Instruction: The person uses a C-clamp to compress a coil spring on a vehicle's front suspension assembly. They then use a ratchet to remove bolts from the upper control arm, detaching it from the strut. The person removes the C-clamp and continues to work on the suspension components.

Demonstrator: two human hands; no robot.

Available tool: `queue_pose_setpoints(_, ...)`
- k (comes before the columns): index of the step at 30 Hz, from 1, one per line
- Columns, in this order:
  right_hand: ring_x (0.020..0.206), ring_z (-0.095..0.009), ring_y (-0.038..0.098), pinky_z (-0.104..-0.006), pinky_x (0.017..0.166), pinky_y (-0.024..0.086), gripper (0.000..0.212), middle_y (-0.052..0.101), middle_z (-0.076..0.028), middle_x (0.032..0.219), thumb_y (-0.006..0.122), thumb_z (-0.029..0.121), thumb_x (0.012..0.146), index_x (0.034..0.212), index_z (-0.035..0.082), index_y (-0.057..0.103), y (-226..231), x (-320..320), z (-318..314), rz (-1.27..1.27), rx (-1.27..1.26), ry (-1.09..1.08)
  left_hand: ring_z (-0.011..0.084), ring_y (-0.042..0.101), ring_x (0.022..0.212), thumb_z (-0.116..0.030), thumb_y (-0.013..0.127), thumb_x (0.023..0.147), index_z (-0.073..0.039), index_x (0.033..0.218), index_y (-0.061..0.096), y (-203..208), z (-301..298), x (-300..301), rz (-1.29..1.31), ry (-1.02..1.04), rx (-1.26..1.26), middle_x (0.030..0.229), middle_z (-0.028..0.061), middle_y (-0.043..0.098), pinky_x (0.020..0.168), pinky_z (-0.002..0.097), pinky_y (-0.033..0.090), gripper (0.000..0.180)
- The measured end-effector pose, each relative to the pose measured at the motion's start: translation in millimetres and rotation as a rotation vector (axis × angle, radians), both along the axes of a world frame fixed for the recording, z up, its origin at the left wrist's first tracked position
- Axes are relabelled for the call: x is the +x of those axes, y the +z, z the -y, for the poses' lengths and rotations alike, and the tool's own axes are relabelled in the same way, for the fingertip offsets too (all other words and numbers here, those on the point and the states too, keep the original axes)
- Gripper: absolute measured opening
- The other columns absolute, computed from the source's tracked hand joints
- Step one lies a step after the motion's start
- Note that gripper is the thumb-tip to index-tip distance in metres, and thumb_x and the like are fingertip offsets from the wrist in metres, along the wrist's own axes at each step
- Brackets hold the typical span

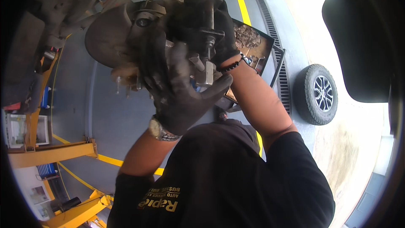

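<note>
Grey floor [114,118], bright-ended metal tool [209,33]

The grey, yellow-lined floor [116,112] carries 1 wheel [323,93] near a slotted drain [268,21].

The hex-ended metal screw [205,75] is gleaming; the left brake shield [103,38] is looking matt, the right tyre [307,95] rough.

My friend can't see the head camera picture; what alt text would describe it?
A person's black-gloved left hand and right hand are at a metal screw-type tool beside dusty mechanical parts, seen from above. A tyred wheel is off to the right.
</note>
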State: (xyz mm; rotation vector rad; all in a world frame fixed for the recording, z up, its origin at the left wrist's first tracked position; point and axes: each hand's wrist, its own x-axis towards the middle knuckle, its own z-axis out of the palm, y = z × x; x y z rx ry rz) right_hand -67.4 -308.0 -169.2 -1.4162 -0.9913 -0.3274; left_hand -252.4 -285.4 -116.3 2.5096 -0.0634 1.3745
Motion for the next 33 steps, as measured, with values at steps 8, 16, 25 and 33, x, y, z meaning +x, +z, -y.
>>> queue_pose_setpoints(8, 0.112, -0.034, 0.056, -0.0401, 0.095, 0.048, 0.025, 0.069, -0.013, 0.105, 0.064, 0.014, 0.085, 0.108, 0.008, 0.07, 10.2, -12.4, 7.5, -0.187, 0.144, 0.197, 0.0446, 0.047, 0.122, -0.037, 0.08, 0.075, -0.016, 0.137, 0.053, -4.0, -13.0, 6.3, 0.036, -0.004, 0.204, 0.136, 0.0284, 0.041, 0.094, 0.0537, 0.043, 0.071)
queue_pose_setpoints(16, 0.115, -0.036, 0.053, -0.0398, 0.098, 0.047, 0.034, 0.061, -0.016, 0.118, 0.069, 0.022, 0.086, 0.117, 0.007, 0.068, -4.4, 9.7, -5.6, -0.724, 0.293, 0.484, 0.0443, 0.047, 0.121, -0.028, 0.081, 0.075, -0.01, 0.135, 0.056, 26.9, -13.4, -11.1, -0.18, 0.04, 0.307, 0.134, 0.0265, 0.045, 0.096, 0.0521, 0.046, 0.067)
queue_pose_setpoints(25, 0.125, -0.036, 0.052, -0.0408, 0.101, 0.047, 0.036, 0.064, -0.019, 0.119, 0.063, 0.018, 0.092, 0.125, 0.002, 0.062, 52.6, -35.4, 26.8, 0.223, 0.184, -0.52, 0.0363, 0.054, 0.116, -0.042, 0.083, 0.071, -0.024, 0.136, 0.059, 41.9, -37.2, -21.2, -0.28, -0.104, 0.254, 0.129, 0.014, 0.05, 0.096, 0.0468, 0.048, 0.072)
queue_pose_setpoints(33, 0.101, -0.033, 0.062, -0.041, 0.084, 0.052, 0.037, 0.063, -0.015, 0.11, 0.07, 0.016, 0.08, 0.114, 0.004, 0.062, 57.9, -14.4, 20.9, 0.395, 0.152, -0.284, 0.0316, 0.054, 0.124, -0.043, 0.079, 0.076, -0.019, 0.126, 0.063, 55.3, -39.9, -7.8, -0.013, -0.192, 0.43, 0.128, 0.0101, 0.056, 0.098, 0.0443, 0.049, 0.059)
